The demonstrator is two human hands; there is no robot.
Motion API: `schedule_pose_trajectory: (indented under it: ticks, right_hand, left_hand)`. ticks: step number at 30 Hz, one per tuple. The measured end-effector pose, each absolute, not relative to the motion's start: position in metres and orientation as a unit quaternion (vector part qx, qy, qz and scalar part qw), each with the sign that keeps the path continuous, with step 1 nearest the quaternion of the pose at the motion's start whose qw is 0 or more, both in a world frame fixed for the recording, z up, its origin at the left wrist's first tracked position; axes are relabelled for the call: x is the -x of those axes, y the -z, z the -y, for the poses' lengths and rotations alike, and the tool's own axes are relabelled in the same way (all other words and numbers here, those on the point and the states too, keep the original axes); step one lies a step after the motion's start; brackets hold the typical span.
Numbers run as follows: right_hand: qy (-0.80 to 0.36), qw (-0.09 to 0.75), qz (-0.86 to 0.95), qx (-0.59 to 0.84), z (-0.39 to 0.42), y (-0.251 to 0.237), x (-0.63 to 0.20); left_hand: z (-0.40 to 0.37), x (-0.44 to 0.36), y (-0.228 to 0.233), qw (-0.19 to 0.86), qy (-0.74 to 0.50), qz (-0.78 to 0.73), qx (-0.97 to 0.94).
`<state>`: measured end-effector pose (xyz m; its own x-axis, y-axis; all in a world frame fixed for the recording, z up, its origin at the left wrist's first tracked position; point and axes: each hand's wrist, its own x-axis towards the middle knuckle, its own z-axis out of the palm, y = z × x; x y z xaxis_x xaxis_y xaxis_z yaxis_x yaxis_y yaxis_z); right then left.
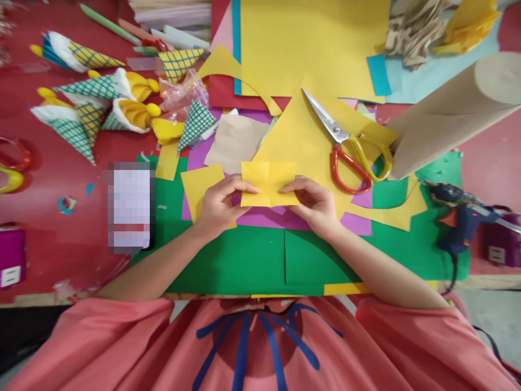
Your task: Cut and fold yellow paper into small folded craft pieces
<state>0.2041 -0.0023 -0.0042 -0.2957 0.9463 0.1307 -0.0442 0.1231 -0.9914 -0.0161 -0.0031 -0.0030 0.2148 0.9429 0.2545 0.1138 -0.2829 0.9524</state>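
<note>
A small yellow piece of paper (269, 182), creased down its middle, is held up between my two hands. My left hand (222, 203) pinches its left edge, thumb below and fingers on top. At the right edge, my right hand (315, 203) grips the paper the same way. Behind it lies a larger yellow sheet (293, 130), and on that rest scissors (340, 138) with one red and one yellow handle, blades pointing up and left. Purple paper (268, 220) and a brown paper piece (238, 138) lie close beneath my hands.
A green sheet (228, 260) covers the near table. To the right are a glue gun (459, 217) and a large brown paper roll (451, 119). Several small patterned cone figures (93, 103) lie at the left, above a pixelated rectangular object (130, 206). Yellow sheets (313, 43) are stacked behind.
</note>
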Motion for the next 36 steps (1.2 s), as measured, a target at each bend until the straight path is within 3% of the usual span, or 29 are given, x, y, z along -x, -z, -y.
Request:
schedule_pose_trajectory:
  ticks: [7, 17, 24, 36]
  right_hand:
    - [-0.51, 0.435, 0.607, 0.426, 0.0013, -0.0006, -0.2014]
    - [-0.606, 0.414, 0.534, 0.42, 0.0075, -0.0011, -0.196]
    - [-0.511, 0.379, 0.633, 0.441, 0.0049, 0.0007, -0.1977]
    - [-0.491, 0.341, 0.668, 0.442, 0.0021, -0.0044, -0.1965]
  left_hand:
    - [0.0067, 0.014, -0.0033, 0.39, -0.42, -0.466, -0.674]
    - [0.0079, 0.0104, -0.0001, 0.498, -0.401, -0.456, -0.619]
    - [0.0103, 0.0112, -0.003, 0.503, -0.354, -0.469, -0.633]
    - [0.0104, 0.0131, -0.0065, 0.479, -0.31, -0.461, -0.68]
